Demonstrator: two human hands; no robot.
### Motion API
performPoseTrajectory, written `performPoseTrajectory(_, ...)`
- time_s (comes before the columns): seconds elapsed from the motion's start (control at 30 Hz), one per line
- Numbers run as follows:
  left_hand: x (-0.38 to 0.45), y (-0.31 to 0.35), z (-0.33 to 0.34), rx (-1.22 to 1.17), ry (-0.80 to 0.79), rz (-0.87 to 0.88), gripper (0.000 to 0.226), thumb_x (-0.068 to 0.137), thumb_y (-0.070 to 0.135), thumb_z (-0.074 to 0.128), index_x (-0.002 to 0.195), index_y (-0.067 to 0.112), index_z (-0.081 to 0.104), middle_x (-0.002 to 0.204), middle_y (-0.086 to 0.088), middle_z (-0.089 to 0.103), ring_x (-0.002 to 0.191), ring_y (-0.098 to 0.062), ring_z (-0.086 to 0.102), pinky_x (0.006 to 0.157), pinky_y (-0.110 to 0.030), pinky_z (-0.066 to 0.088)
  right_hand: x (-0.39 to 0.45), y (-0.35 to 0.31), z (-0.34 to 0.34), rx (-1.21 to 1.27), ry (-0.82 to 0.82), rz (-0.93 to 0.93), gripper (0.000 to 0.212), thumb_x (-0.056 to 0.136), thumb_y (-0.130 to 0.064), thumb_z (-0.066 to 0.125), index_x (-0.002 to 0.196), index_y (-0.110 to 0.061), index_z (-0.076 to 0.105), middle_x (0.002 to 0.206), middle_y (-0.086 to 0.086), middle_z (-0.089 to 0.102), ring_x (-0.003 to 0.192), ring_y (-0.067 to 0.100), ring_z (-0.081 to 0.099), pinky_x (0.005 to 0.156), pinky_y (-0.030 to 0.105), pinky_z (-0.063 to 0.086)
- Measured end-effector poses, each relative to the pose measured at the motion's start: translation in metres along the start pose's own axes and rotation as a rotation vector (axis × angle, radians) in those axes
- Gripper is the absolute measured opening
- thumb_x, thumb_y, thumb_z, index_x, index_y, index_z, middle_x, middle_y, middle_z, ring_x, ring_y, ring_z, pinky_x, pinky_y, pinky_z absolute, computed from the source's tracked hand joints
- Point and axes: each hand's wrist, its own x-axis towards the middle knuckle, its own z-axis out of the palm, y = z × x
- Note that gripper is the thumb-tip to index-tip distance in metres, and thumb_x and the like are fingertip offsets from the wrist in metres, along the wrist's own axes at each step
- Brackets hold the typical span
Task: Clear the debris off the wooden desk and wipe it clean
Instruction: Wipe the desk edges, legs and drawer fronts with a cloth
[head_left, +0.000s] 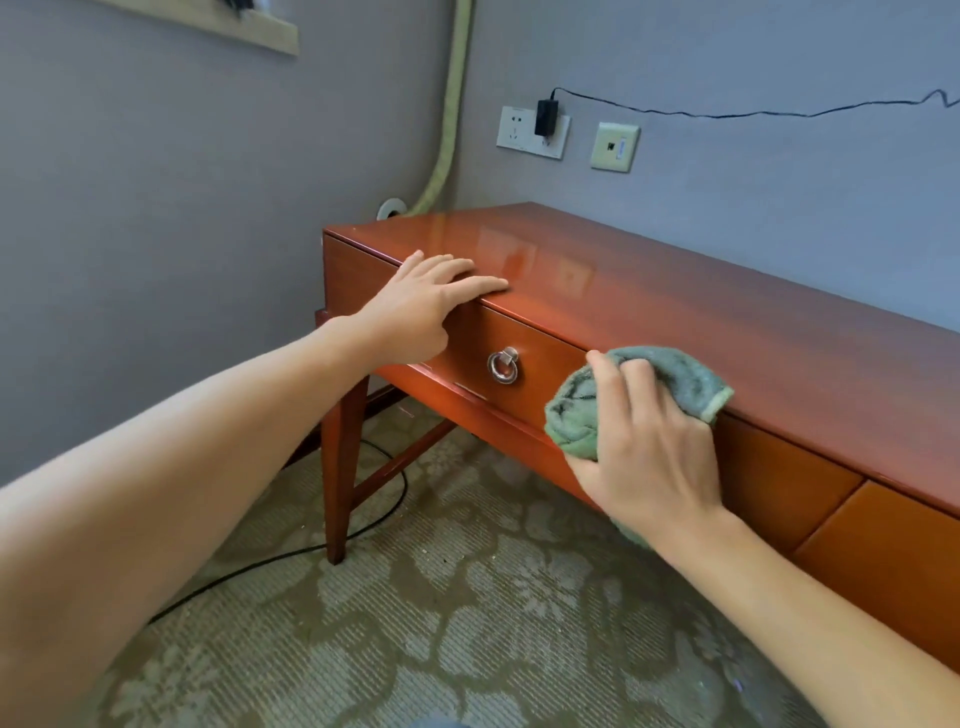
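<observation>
A glossy reddish wooden desk (701, 317) stands in a room corner, its top bare and shiny. My left hand (421, 306) rests flat on the front edge of the desk top near its left end, fingers straight. My right hand (649, 441) grips a bunched green cloth (670, 379) and holds it against the front edge of the desk, just right of the drawer. The drawer front carries a metal ring pull (504, 365) between my two hands.
Grey walls meet behind the desk, with a socket plate and black adapter (545, 118) and its thin cable running right. A pale hose (452, 114) runs down the corner. A black cable (322, 545) lies on the patterned carpet by the desk leg (337, 467).
</observation>
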Motion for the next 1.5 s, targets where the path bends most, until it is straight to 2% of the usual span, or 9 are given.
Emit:
performPoseTrajectory(0.2, 0.006, -0.009, 0.004, -0.039, 0.009, -0.006, 0.104, 0.075, -0.012, 0.053, 0.159, 0.042, 0.029, 0.167, -0.005, 0.027, 0.157, -0.027, 0.014, 0.128, -0.05, 0.006, 0.059, -0.063, 0.048, 0.178, -0.104, -0.223, 0.093, 0.06, -0.032, 0.092, 0.14, -0.005, 0.052, 0.1, 0.005, 0.071, 0.083, 0.021, 0.07, 0.046, 0.03, 0.049)
performPoseTrajectory(0.37, 0.002, 0.002, 0.0, -0.119, -0.004, -0.066, 0.1, 0.076, -0.017, 0.047, 0.16, 0.035, 0.031, 0.169, -0.007, 0.022, 0.159, -0.028, 0.005, 0.128, -0.051, -0.001, 0.056, -0.077, 0.057, 0.104, -0.235, -0.354, 0.043, 0.061, -0.027, 0.09, 0.096, -0.015, 0.068, 0.089, 0.002, 0.066, 0.073, 0.022, 0.065, 0.048, 0.028, 0.046)
performPoseTrajectory(0.57, -0.095, 0.055, 0.055, -0.61, 0.307, -0.281, 0.083, 0.089, -0.012, 0.048, 0.162, 0.024, 0.029, 0.172, 0.007, 0.015, 0.159, -0.009, 0.006, 0.129, -0.033, 0.013, 0.04, -0.071, 0.032, 0.215, -0.528, 0.011, 0.031, 0.083, -0.043, 0.067, 0.102, -0.02, 0.057, 0.104, 0.0, 0.067, 0.095, 0.028, 0.068, 0.071, 0.036, 0.049)
performPoseTrajectory(0.83, -0.151, 0.115, 0.1, -1.183, 0.069, -0.262, 0.115, 0.08, 0.036, 0.082, 0.158, 0.057, 0.0, 0.165, 0.015, 0.023, 0.147, -0.004, 0.036, 0.115, -0.037, 0.045, 0.027, -0.068, 0.009, 1.087, -0.934, 0.39, 0.063, 0.075, -0.04, 0.076, 0.131, -0.025, 0.054, 0.125, 0.002, 0.06, 0.112, 0.016, 0.063, 0.1, 0.045, 0.056)
performPoseTrajectory(0.93, -0.15, 0.115, 0.098, -1.072, 0.138, -0.275, 0.109, 0.08, 0.029, 0.086, 0.162, 0.041, 0.015, 0.157, 0.019, 0.031, 0.143, 0.007, 0.036, 0.116, -0.029, 0.042, 0.027, -0.063, -0.01, 1.015, -1.104, 0.26, 0.045, 0.079, -0.049, 0.064, 0.115, -0.021, 0.066, 0.108, 0.006, 0.073, 0.101, 0.024, 0.071, 0.095, 0.053, 0.057)
performPoseTrajectory(1.03, -0.147, 0.115, 0.098, -0.923, 0.253, -0.291, 0.098, 0.077, 0.015, 0.082, 0.156, 0.035, 0.029, 0.145, 0.019, 0.047, 0.136, 0.001, 0.047, 0.113, -0.035, 0.045, 0.048, -0.051, -0.033, 0.481, -0.786, -0.038, 0.047, 0.089, -0.068, 0.046, 0.113, -0.034, 0.068, 0.101, -0.007, 0.075, 0.094, 0.025, 0.069, 0.085, 0.045, 0.056)
performPoseTrajectory(1.13, -0.138, 0.112, 0.098, -0.856, 0.291, -0.429, 0.095, 0.082, 0.02, 0.085, 0.146, 0.039, 0.018, 0.128, 0.021, 0.05, 0.109, -0.002, 0.062, 0.092, -0.032, 0.057, 0.086, -0.033, -0.043, 0.491, -0.263, 0.076, 0.034, 0.094, -0.05, 0.047, 0.113, -0.032, 0.069, 0.097, -0.004, 0.075, 0.094, 0.03, 0.068, 0.087, 0.041, 0.054)
performPoseTrajectory(1.3, -0.108, 0.114, 0.103, -0.584, 0.52, -0.346, 0.061, 0.09, 0.033, 0.08, 0.139, 0.022, 0.046, 0.143, 0.003, 0.05, 0.121, -0.01, 0.054, 0.096, -0.028, 0.05, 0.125, -0.026, 0.001, 0.257, -0.618, 0.101, 0.057, 0.099, -0.058, 0.046, 0.142, -0.021, 0.049, 0.143, 0.004, 0.051, 0.132, 0.03, 0.049, 0.103, 0.046, 0.041)
performPoseTrajectory(1.5, -0.091, 0.111, 0.125, -0.455, 0.437, -0.493, 0.056, 0.098, 0.056, 0.051, 0.15, 0.037, 0.042, 0.146, -0.001, 0.041, 0.104, -0.026, 0.064, 0.075, -0.042, 0.059, 0.125, -0.03, 0.018, 0.11, -0.583, 0.019, 0.076, 0.092, -0.078, 0.041, 0.138, -0.018, 0.044, 0.143, 0.009, 0.044, 0.132, 0.034, 0.044, 0.102, 0.05, 0.04)
